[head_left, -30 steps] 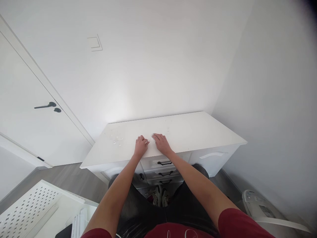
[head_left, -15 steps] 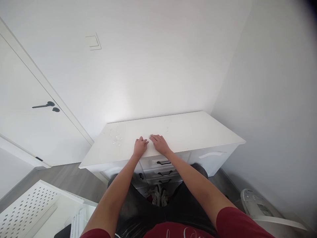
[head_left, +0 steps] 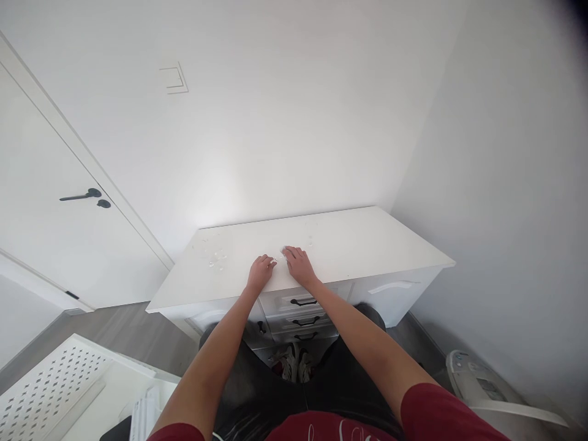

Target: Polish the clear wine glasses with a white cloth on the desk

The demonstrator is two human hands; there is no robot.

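My left hand (head_left: pixel 261 272) is closed in a pinch just above the white cabinet top (head_left: pixel 362 239), with a small whitish, see-through piece at its fingertips. To its right, my right hand (head_left: pixel 299 266) has its fingers bent together round another small clear piece (head_left: pixel 283 250), which shows at the fingertips. What exactly these pieces are is too small to make out. Several little clear pieces (head_left: pixel 217 262) lie scattered on the left of the top. A few more clear bits (head_left: pixel 310 241) rest behind my right hand.
Below the top are drawers with black handles (head_left: pixel 304 302). A white wall (head_left: pixel 294 122) rises behind the cabinet. At left is a door with a black handle (head_left: pixel 81 195). A perforated white panel (head_left: pixel 50 386) stands lower left, a pale appliance (head_left: pixel 487 383) lower right.
My right hand has shifted slightly to the right, its fingertips farther from the left hand, so the gap between them has widened. My left hand has barely moved.
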